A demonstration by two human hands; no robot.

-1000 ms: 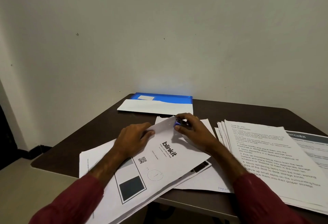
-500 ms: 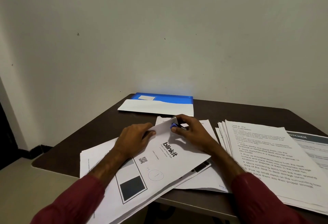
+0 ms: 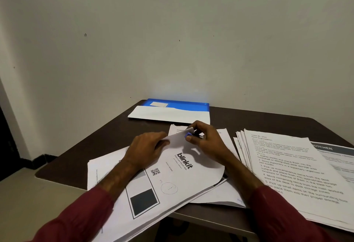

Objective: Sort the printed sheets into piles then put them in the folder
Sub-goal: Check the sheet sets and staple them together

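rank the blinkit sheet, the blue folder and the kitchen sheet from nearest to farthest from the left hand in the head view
From the left hand:
1. blinkit sheet: gripped at its edge by that hand.
2. blue folder: straight behind, farther back.
3. kitchen sheet: far right, beyond the task-list pile.

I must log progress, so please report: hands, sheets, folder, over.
Left hand, right hand both pinch blinkit sheet top edge. Small blue thing in right hand. White paper lies over blue folder at back.

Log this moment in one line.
left hand grips top sheet | right hand pinches small blue thing at its corner | folder untouched
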